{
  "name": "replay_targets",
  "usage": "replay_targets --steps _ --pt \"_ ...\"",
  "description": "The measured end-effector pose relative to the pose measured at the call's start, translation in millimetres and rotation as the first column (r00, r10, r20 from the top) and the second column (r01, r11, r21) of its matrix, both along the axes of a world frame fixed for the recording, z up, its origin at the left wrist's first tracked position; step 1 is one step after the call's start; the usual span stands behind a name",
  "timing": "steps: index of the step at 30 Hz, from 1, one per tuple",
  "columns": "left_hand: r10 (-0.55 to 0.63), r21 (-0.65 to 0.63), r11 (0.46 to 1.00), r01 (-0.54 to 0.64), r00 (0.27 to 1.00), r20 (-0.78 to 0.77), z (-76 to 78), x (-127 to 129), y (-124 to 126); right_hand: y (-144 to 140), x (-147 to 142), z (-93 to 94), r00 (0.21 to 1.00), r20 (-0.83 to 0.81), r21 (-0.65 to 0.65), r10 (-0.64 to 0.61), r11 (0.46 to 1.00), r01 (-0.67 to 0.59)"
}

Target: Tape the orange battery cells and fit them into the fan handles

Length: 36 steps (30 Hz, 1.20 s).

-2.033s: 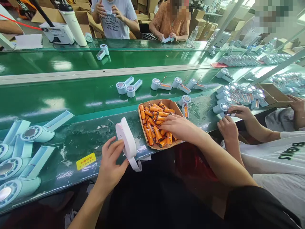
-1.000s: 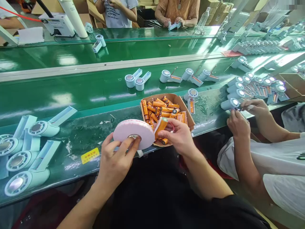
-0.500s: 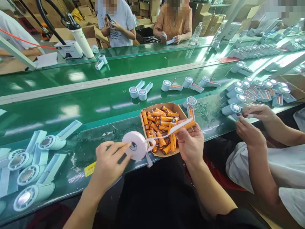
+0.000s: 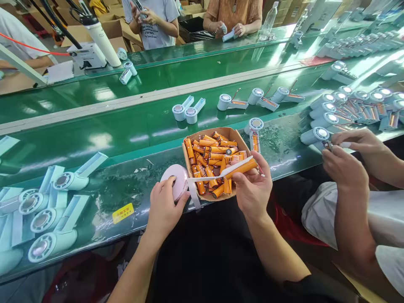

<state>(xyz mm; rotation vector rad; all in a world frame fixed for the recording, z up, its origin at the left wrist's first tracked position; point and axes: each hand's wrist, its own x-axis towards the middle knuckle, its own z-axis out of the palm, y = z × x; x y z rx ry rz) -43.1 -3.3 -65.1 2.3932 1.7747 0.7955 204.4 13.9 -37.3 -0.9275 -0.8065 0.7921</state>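
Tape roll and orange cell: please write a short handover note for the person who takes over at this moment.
Left hand: grips the pink tape roll at the near edge of the green bench.
Right hand: holds one orange cell; a white tape strip runs from the roll along it.
Cardboard tray of loose orange cells sits just behind.
Done: strip pulled out onto the cell.
Left: strip not yet separated from the roll; fan housings wait at the left.

Glossy green belt (image 4: 94, 126), cardboard tray (image 4: 235, 135)
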Motion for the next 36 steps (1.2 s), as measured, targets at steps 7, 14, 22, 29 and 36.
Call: replay_targets --steps 7,14,22,29,36 --pt "-0.142 0.313 0.938 0.152 0.988 -0.054 26.2 11.8 -22.2 -2.4 -9.0 11.7 0.99 0.103 0.075 -0.094 0.993 0.086" --pt "-0.33 0.373 0.853 0.364 0.931 -0.153 36.8 24.2 -33.0 -8.0 -26.4 30.3 0.963 0.197 0.166 -0.186 0.974 0.154" --pt "-0.359 0.4 0.827 0.394 0.919 -0.164 41.0 18.0 -37.5 -15.0 -28.4 35.4 0.927 0.239 0.243 -0.288 0.942 0.23" --pt "-0.367 0.386 0.828 0.405 0.914 -0.171 40.1 9.4 -36.8 -16.0 -26.7 33.9 0.932 0.281 0.258 -0.227 0.954 0.154" --pt "-0.496 0.289 0.797 0.53 0.848 -0.187 41.1 5.3 -44.7 -7.3 -12.7 31.6 0.948 0.319 0.102 0.011 0.994 -0.046"
